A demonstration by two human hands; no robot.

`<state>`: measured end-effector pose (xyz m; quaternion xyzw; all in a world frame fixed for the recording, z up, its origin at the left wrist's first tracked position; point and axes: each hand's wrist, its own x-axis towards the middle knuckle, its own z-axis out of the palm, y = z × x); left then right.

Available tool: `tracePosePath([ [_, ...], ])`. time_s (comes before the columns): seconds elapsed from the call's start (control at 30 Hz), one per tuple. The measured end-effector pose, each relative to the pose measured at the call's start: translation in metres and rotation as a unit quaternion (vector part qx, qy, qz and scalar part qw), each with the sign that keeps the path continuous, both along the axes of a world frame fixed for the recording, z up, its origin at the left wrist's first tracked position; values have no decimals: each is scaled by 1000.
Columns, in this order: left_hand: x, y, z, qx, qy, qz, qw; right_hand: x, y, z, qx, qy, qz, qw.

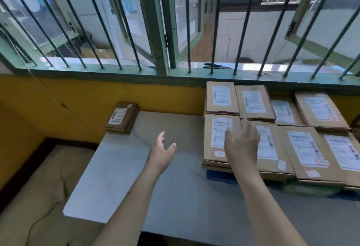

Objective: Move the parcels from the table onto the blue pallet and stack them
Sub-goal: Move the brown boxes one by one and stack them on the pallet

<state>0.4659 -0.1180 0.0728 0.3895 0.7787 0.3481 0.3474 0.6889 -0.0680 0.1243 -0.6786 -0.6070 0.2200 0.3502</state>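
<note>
Fingers (162,138) loose on left hand (162,153) over desk (120,167); right hand (242,144) spread above stacked parcels (221,138), gripping nothing.

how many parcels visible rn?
9: one small parcel alone at the table's far left; four in the back row, four in the front row at right. Lower layers may be hidden.

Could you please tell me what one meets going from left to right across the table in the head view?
Small lone parcel by the yellow wall → left hand over the bare table → right hand above the stacked parcels.
</note>
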Motion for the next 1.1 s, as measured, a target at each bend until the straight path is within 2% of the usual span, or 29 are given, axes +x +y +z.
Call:
tracePosePath([
  [0.07, -49, 0, -2, 8, -5, 43, 999, -57, 8, 6, 19, 60, 52, 997],
  [0.17, -125, 9, -11, 8, -17, 93, 995, -142, 23, -2, -16, 106, 110, 988],
  [0.4, -298, 49, -57, -23, -13, 165, 986, -332, 72, -79, -226, 94, 180, 953],
  [0.57, -379, 77, -108, -83, -23, 163, 983, -426, 107, -145, -320, 92, 201, 921],
  [0.7, -412, 100, -141, -123, -42, 133, 983, -467, 123, -180, -358, 101, 183, 910],
  [0.8, -422, 112, -155, -132, -97, 113, 980, -482, 126, -196, -374, 125, 166, 904],
  [0.93, -419, 120, -158, -138, -155, 113, 972, -488, 125, -203, -390, 181, 136, 893],
  [1.1, -391, 107, -137, -104, -156, 121, 975, -461, 115, -189, -397, 245, 73, 882],
])
